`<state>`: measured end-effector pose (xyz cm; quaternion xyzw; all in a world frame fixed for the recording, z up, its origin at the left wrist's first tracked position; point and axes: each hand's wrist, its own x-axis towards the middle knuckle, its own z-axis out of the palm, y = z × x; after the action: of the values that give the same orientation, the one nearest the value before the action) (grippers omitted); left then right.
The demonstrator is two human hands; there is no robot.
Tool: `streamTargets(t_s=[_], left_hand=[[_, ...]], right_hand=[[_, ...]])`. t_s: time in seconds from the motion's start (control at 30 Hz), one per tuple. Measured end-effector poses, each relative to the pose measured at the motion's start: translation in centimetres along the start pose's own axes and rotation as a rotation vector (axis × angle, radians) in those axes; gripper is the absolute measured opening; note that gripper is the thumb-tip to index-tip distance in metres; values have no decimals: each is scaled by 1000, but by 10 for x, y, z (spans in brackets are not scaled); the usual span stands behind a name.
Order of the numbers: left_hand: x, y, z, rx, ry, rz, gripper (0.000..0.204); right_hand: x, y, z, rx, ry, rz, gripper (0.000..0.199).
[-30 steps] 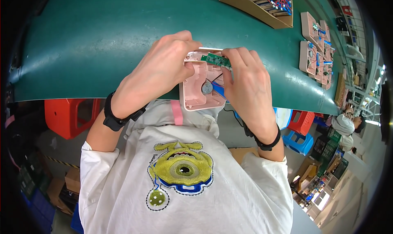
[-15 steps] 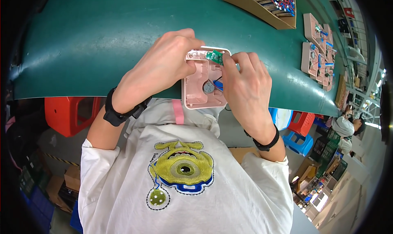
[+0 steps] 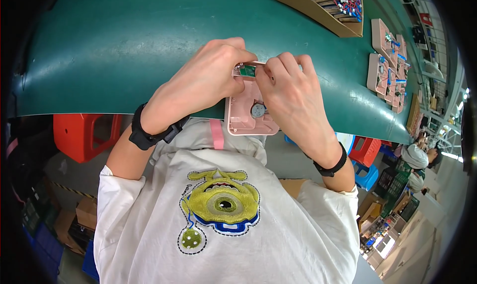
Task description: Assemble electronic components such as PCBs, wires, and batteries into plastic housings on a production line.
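At the table's front edge, a shallow pink plastic housing (image 3: 242,107) is held between both hands. My left hand (image 3: 213,65) grips its far left corner, thumb inside and fingers over the rim. A small green circuit board (image 3: 247,71) lies in the narrow bay along the housing's far side. My right hand (image 3: 290,87) is closed at that board's right end, fingertips pressed together there; the back of the hand hides the housing's right side. A round grey metal part (image 3: 258,110) sits inside the housing, left of my right hand.
On the green table (image 3: 124,50), a cardboard box (image 3: 318,11) of blue packs with red wires and white plugs stands far right. Several pink housings (image 3: 380,75) with parts inside are grouped beyond it. A red stool (image 3: 74,135) is below the edge at left; another person (image 3: 417,155) is far right.
The green board has gone from tilted to lying flatter and further left in the far bay. My right hand has moved slightly left and inward. The blue wire is now hidden.
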<state>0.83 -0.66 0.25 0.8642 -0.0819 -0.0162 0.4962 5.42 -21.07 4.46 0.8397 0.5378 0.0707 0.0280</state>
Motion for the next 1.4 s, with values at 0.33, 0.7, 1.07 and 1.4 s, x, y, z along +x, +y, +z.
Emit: streamTargets(t_s=[0.33,0.7,1.07,1.4], left_hand=[[1,-8,6,-27,29,39,44],[-2,-3,4,-76,70,80,36],[-9,-7,9,67,25,151,21],[-8,-8,7,81,13,132,19]], right_hand=[[8,12,6,62,8,-106,21],[9,12,8,126,-27,70,15],[-2,8,13,230,57,242,6],[-1,6,14,255,35,311,5]])
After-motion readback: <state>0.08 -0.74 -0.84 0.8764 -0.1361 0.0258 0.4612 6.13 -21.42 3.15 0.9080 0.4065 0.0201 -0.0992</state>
